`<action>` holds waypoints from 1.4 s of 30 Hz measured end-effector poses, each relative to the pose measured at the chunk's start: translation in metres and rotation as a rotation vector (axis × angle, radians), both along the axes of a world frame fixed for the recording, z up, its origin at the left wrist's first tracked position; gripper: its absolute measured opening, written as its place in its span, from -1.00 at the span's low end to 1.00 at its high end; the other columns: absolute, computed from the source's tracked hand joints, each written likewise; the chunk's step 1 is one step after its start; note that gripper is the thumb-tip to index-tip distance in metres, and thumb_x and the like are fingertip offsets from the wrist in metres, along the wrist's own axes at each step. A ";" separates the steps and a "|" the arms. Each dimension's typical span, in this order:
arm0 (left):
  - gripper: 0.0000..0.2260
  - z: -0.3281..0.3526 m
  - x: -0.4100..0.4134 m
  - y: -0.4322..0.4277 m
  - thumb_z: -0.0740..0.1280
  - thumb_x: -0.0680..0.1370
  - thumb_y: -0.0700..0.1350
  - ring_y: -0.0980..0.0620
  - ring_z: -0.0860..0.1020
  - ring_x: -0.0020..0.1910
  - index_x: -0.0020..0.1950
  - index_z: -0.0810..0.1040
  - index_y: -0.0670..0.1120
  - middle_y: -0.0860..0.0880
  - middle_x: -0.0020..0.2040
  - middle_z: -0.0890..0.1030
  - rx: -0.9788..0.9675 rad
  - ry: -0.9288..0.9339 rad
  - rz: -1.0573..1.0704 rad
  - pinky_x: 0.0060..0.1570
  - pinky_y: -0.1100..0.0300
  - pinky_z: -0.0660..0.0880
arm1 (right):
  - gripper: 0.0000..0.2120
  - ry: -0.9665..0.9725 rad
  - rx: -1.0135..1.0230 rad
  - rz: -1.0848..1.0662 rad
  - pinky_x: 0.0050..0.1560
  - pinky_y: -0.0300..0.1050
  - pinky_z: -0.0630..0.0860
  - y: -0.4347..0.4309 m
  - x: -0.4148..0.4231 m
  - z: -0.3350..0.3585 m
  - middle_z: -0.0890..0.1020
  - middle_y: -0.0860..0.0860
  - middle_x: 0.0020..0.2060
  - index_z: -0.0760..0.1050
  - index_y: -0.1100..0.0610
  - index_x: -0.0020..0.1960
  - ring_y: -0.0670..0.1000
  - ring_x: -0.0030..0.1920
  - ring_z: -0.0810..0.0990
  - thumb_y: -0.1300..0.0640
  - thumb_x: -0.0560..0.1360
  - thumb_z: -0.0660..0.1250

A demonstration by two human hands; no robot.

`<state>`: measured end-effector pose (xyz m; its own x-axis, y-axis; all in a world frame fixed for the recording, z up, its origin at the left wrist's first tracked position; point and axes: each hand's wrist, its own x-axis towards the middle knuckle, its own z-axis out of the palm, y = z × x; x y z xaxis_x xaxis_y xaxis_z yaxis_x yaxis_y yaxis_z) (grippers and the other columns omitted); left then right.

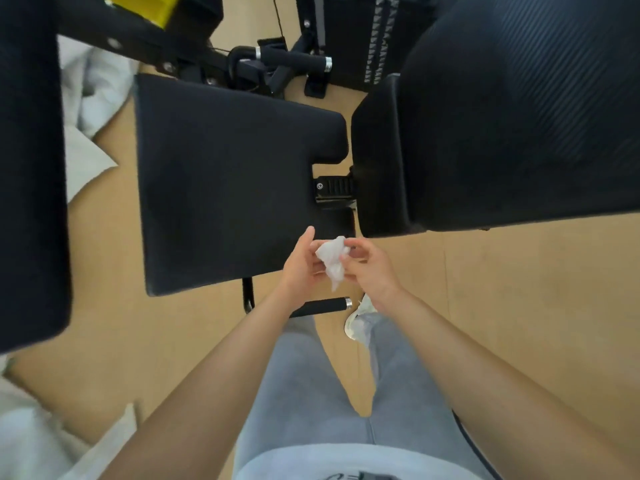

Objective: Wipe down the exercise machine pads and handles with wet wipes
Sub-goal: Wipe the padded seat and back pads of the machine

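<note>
- Crumpled white wet wipe (pixel 331 259) held between both hands, in the air just off the near right corner of the flat black seat pad (pixel 228 181).
- Left hand (pixel 300 264) cupped against the wipe's left side, thumb raised, fingers curled round it, apparently gripping, though partly hidden behind the wipe.
- Right hand (pixel 370 269) pinching the wipe's right edge with thumb and bent fingers.
- Just below the hands, untouched: black foam handle (pixel 323 306) with a silver end cap.
- Right of the seat pad and close beside it: large ribbed pad (pixel 502 112).
- Along the left edge: another black side pad (pixel 31 174).
- Farther off on the frame: second handle (pixel 299 59).
- Underneath: grey trousers (pixel 311 386) and a white shoe (pixel 356 322) on the tan floor (pixel 519 289).
</note>
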<state>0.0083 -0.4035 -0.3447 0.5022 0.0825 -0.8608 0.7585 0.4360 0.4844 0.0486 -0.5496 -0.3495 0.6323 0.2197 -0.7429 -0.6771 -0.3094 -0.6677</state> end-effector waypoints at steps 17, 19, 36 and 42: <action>-0.87 -0.080 -0.165 -0.025 0.48 0.55 -0.09 -0.02 0.51 -0.25 -0.05 0.61 -0.12 -0.01 -0.22 0.59 0.399 0.461 0.479 -0.17 0.17 0.47 | -0.82 -0.252 -0.261 0.609 -0.02 0.01 0.58 0.049 -0.093 -0.078 0.64 0.09 -0.15 0.57 0.16 -0.12 0.14 -0.07 0.60 0.39 0.51 0.27; -0.86 -0.088 -0.167 -0.024 0.48 0.55 -0.08 -0.01 0.51 -0.31 -0.08 0.59 -0.12 -0.04 -0.26 0.59 0.351 0.486 0.624 -0.20 0.15 0.50 | -0.83 -0.338 -0.261 0.650 0.01 -0.05 0.56 0.061 -0.096 -0.086 0.64 0.08 -0.08 0.60 0.19 -0.06 0.11 -0.05 0.59 0.39 0.52 0.28; -0.78 -0.091 -0.141 -0.058 0.31 0.66 -0.24 0.00 0.67 0.07 0.29 0.60 -0.22 -0.15 0.23 0.67 -0.246 0.313 0.844 0.04 0.21 0.65 | -0.80 -0.533 -0.318 1.120 -0.04 0.06 0.48 0.021 -0.077 -0.111 0.63 0.17 -0.13 0.66 0.26 -0.06 0.20 -0.07 0.57 0.28 0.58 0.26; -0.81 -0.105 -0.130 -0.071 0.28 0.67 -0.27 -0.04 0.63 0.23 0.25 0.61 -0.22 -0.18 0.27 0.65 -0.367 0.304 0.819 0.36 0.06 0.51 | -0.74 -0.387 -0.350 1.100 -0.09 -0.01 0.47 -0.006 -0.067 -0.112 0.62 0.09 -0.13 0.66 0.13 0.02 0.13 -0.11 0.54 0.24 0.61 0.19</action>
